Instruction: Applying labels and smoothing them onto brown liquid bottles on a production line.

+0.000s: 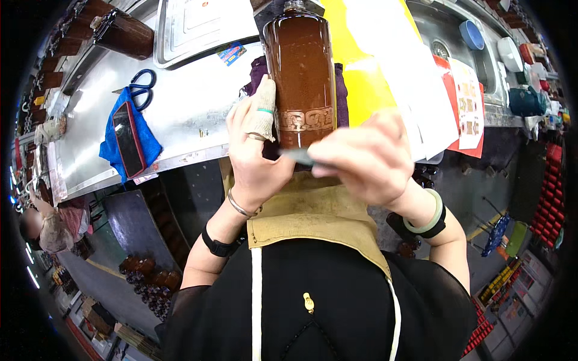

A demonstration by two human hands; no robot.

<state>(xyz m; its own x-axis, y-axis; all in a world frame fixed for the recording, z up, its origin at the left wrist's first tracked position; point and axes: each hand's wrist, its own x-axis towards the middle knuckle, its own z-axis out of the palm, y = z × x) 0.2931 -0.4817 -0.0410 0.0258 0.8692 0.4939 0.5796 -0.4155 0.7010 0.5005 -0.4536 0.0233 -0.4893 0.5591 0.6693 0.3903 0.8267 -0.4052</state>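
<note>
A large glossy brown bottle (299, 66) lies on a dark purple cloth (342, 96), its neck pointing away from me. A patterned band runs round it near its base. My left hand (256, 153) holds the bottle's left side, with a pale cloth sleeve (263, 108) over one finger and its thumb by the base. My right hand (367, 159) is closed on a small dark grey flat piece (301, 157) at the base, close to the left thumb. Motion blurs the right fingers, and the piece's kind cannot be made out.
Left on the metal table lie a blue cloth (153, 144), a red-edged phone (127, 135) and blue-handled scissors (143, 90). Farther back are a white tray (162, 36) and another brown bottle (123, 34). Yellow and white sheets (361, 78) lie right, before a metal sink (490, 75).
</note>
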